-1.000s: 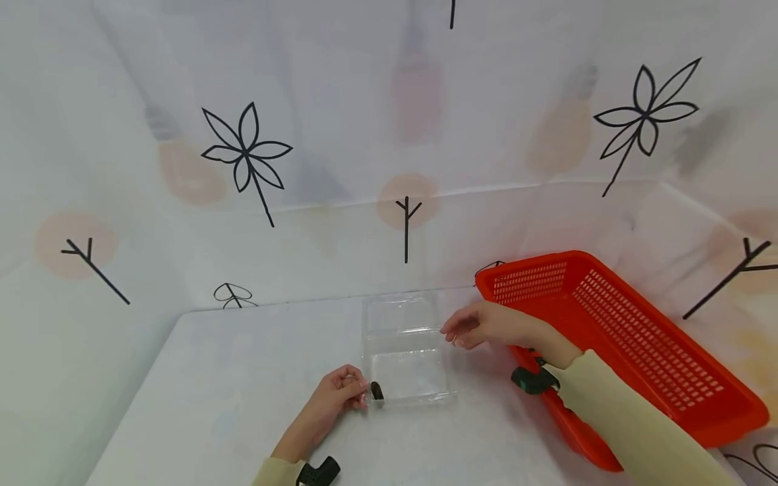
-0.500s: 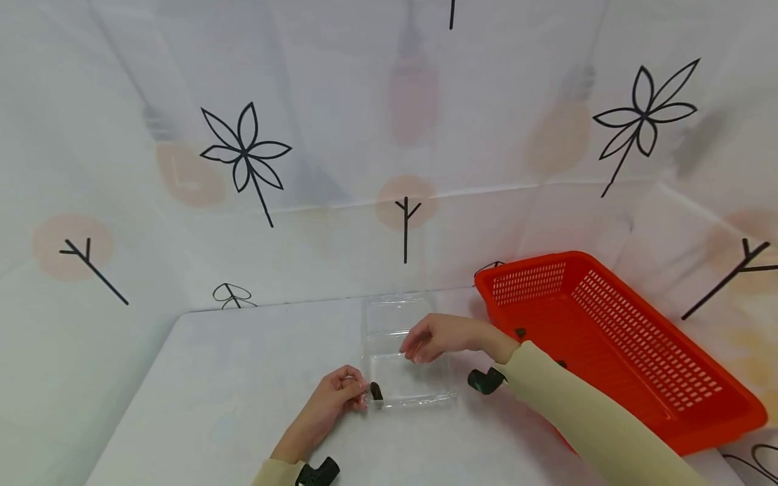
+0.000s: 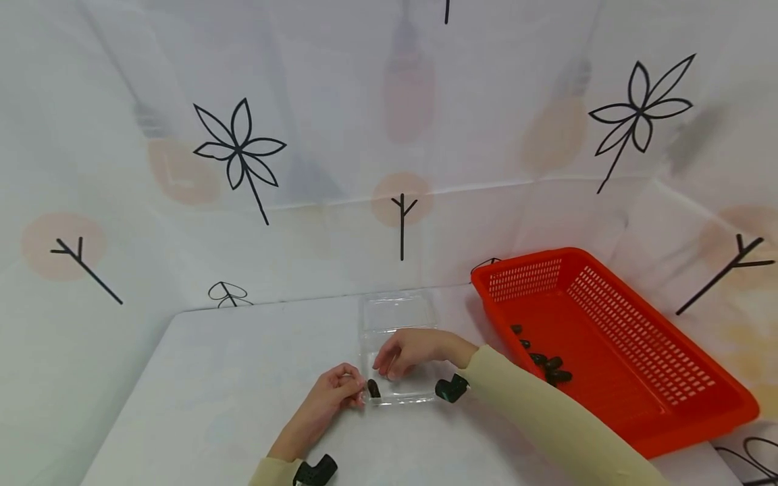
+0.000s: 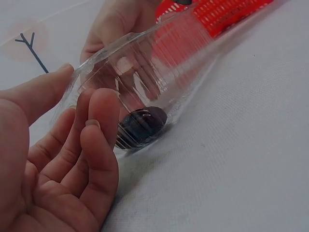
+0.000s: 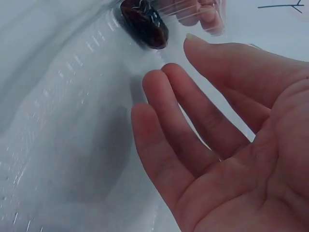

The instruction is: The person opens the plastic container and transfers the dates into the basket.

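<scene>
A clear plastic clamshell box lies with its lid folded back on the white table. My left hand pinches the near left corner of its rim, thumb on top and fingertips against the outer wall. Inside that corner lies one dark, glossy, wrinkled date. Over the box my right hand reaches in from the right. Its fingers are loosely bent and apart from the thumb, nothing showing between them, and their tips are close to the date.
A red slotted basket stands on the right, with several dark dates along its left side. A white patterned cloth hangs behind the table. The right forearm crosses in front of the basket.
My right hand has moved left from the basket's edge to over the box, near the date. Dates in the basket have come into sight behind the arm. My left hand has stayed at the box corner.
</scene>
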Motion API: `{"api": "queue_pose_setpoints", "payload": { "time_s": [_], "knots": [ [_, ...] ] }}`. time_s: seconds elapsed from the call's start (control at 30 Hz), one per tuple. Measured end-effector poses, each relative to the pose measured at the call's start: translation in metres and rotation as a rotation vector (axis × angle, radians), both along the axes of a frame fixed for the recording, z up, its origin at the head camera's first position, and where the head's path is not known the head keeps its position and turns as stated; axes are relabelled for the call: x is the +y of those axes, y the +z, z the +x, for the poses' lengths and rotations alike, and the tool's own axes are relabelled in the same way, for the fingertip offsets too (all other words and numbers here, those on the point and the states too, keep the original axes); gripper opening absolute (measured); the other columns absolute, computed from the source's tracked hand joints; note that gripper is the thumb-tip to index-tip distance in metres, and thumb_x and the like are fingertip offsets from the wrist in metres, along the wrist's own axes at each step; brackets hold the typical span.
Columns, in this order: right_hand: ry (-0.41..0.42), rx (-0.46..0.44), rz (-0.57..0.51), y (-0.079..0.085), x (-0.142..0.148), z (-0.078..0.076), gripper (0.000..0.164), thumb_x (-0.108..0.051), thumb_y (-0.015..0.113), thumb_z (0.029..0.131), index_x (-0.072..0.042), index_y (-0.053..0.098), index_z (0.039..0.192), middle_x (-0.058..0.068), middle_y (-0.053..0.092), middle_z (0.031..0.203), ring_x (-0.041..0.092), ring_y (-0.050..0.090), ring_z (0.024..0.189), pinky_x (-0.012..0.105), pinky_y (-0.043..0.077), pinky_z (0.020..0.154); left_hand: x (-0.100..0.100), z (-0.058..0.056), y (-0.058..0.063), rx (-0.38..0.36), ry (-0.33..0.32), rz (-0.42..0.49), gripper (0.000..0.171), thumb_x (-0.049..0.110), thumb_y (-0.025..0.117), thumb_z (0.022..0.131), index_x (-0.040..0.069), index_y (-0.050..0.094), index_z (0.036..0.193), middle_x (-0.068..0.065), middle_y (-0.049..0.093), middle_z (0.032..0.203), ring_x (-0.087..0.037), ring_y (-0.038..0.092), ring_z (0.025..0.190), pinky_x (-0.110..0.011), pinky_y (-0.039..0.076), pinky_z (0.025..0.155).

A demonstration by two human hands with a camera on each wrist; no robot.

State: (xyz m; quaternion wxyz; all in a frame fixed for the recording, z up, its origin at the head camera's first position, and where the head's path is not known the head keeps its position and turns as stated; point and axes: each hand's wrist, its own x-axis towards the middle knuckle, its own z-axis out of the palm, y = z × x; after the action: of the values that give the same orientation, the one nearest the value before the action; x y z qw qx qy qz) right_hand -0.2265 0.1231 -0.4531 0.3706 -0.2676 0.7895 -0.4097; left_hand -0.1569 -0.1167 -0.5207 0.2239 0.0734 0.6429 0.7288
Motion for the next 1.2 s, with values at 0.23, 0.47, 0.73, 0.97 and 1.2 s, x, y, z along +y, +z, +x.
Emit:
{"api": "queue_pose_setpoints", "payload": {
  "time_s": [0.23, 0.47, 0.73, 0.97, 1.2],
  "knots": [
    [0.024, -0.043, 0.004, -0.007, -0.014, -0.004, 0.029, -0.004, 0.073, 0.086, -0.010, 0.072, 0.114, -0.001, 0.073, 0.102, 0.013, 0.066, 0.087, 0.030, 0.054, 0.078, -0.002, 0.000, 0.001, 0.010, 0.009, -0.016, 0.019, 0.015, 0.068, 0.096, 0.005, 0.053, 0.100, 0.000, 0.066, 0.075, -0.013, 0.065, 0.068, -0.025, 0.050, 0.067],
    [-0.020, -0.236, -0.021, -0.007, -0.021, -0.003, 0.028, 0.007, 0.072, 0.083, -0.001, 0.069, 0.110, 0.006, 0.071, 0.099, 0.019, 0.068, 0.083, 0.038, 0.058, 0.072, -0.002, -0.001, 0.001, -0.003, 0.011, -0.025, 0.019, 0.016, 0.069, 0.095, 0.005, 0.053, 0.100, 0.000, 0.065, 0.075, -0.014, 0.065, 0.069, -0.025, 0.051, 0.068],
    [-0.009, -0.281, -0.004, -0.010, -0.023, -0.004, 0.027, 0.010, 0.072, 0.080, -0.002, 0.070, 0.104, 0.008, 0.071, 0.094, 0.017, 0.067, 0.082, 0.035, 0.058, 0.071, -0.001, 0.000, 0.000, -0.006, 0.011, -0.020, 0.020, 0.014, 0.069, 0.095, 0.004, 0.053, 0.101, 0.001, 0.064, 0.076, -0.014, 0.065, 0.068, -0.025, 0.050, 0.068],
    [0.023, -0.225, 0.042, -0.014, -0.024, -0.004, 0.025, 0.009, 0.074, 0.080, -0.005, 0.074, 0.099, 0.004, 0.072, 0.087, 0.011, 0.064, 0.076, 0.025, 0.053, 0.065, 0.000, 0.000, 0.000, -0.001, 0.006, -0.007, 0.023, 0.015, 0.070, 0.094, 0.002, 0.053, 0.102, 0.001, 0.064, 0.076, -0.014, 0.066, 0.068, -0.024, 0.050, 0.068],
    [0.097, -0.151, 0.046, -0.016, -0.022, -0.003, 0.025, 0.008, 0.077, 0.077, -0.009, 0.077, 0.096, 0.000, 0.073, 0.087, 0.008, 0.062, 0.075, 0.021, 0.048, 0.063, 0.000, 0.000, -0.001, 0.009, 0.004, -0.009, 0.023, 0.016, 0.070, 0.094, 0.003, 0.053, 0.101, 0.000, 0.063, 0.076, -0.014, 0.066, 0.068, -0.026, 0.051, 0.068]
  ]
}}
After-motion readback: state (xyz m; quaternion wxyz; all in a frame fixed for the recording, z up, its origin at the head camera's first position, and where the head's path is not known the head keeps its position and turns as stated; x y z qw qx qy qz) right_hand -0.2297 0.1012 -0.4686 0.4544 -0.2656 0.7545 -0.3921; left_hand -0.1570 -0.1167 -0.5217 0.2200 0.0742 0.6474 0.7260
